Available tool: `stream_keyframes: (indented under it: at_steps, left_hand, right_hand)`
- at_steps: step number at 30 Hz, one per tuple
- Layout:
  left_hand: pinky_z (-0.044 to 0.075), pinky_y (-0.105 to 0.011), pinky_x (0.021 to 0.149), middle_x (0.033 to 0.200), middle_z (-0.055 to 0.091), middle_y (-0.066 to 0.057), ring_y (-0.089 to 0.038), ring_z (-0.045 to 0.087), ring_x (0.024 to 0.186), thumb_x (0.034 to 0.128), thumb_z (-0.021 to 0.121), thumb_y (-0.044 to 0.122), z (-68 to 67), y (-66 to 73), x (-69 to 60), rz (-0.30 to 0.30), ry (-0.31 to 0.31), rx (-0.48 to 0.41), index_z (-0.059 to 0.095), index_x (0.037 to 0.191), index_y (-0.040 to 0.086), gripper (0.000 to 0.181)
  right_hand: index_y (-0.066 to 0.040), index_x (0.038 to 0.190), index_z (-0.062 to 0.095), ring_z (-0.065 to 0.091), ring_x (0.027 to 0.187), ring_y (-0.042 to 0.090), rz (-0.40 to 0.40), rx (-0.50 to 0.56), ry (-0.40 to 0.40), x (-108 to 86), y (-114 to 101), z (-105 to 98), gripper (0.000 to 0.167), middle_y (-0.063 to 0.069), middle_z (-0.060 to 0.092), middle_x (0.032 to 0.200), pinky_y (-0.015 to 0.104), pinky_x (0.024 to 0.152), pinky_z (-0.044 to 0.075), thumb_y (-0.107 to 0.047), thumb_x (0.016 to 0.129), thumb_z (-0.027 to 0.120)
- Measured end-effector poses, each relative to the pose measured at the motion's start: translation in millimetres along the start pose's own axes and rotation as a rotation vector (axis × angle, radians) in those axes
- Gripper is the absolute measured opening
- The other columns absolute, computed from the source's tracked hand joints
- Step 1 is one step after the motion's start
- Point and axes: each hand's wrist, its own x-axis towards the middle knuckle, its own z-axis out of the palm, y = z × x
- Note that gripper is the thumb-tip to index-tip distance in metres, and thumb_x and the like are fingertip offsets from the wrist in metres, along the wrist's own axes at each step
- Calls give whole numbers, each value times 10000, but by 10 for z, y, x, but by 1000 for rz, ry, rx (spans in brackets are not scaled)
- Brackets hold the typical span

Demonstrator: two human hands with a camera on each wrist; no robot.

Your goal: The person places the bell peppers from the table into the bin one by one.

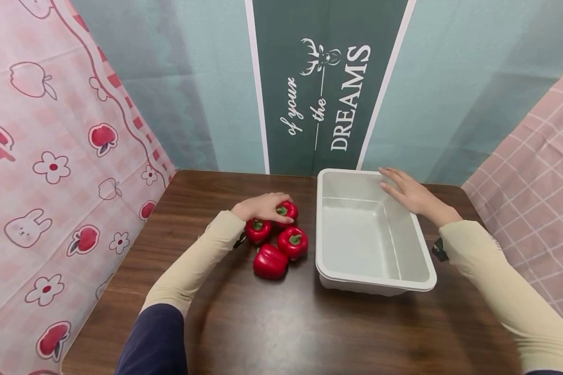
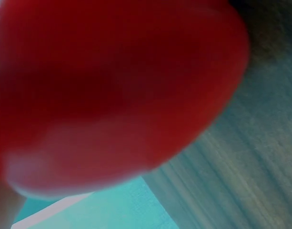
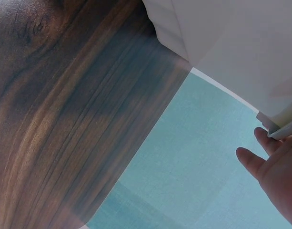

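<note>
Several red bell peppers sit in a cluster left of a white plastic bin point(image 1: 356, 281). My left hand point(image 1: 262, 207) grips the rearmost red bell pepper point(image 1: 289, 210), fingers over its far side and thumb across its near side. Close by are a second pepper point(image 1: 258, 232) under the wrist, a third point(image 1: 293, 243) with its green stem up, and another lying on its side point(image 1: 270, 262). A pepper point(image 2: 122, 95) fills most of the left wrist view, blurred. My right hand point(image 1: 410, 192) is at the bin's right rim, fingers extended; the right wrist view shows its fingertips point(image 3: 253, 162) by the rim.
The dark wooden table point(image 1: 272, 323) carries everything. Behind it hangs a teal and green cloth point(image 1: 216, 94); a pink patterned cloth point(image 1: 51, 208) is at the left and a pink checked cloth point(image 1: 535, 172) at the right. The bin holds nothing visible.
</note>
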Motion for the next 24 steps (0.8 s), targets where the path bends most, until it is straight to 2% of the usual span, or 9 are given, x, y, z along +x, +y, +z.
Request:
stream_keyframes:
  at_steps: [5,13,18,24]
  left_hand:
    - [488,-321,860,1174,524,24,-115,518,1036,728,628,621,-42,3,15,4,10,-11,484,1214,212,651]
    - [487,-285,826,1157,530,56,-82,515,1011,715,620,644,-88,6,27,4,33,0,492,1207,243,647]
    - [488,-266,807,1128,535,65,-69,523,974,720,624,636,-117,23,29,24,32,-1,495,1200,238,637]
    - [497,-268,791,1130,527,70,-71,518,975,714,649,611,-148,35,39,18,35,-15,487,1212,234,645]
  right_hand:
    - [-183,1495,130,136,1371,447,4,-6,-2,-2,-8,-7,631,198,118,1523,679,1018,148,-498,973,295]
    - [-191,1492,146,159,1363,449,-2,0,10,11,-9,3,630,191,136,1520,687,1004,166,-503,970,309]
    - [-188,1491,156,156,1366,445,-2,7,14,7,3,10,627,191,140,1519,684,1008,160,-500,970,312]
    - [-200,1492,146,162,1365,443,-3,6,7,23,22,1,629,188,145,1518,681,1009,166,-504,968,314]
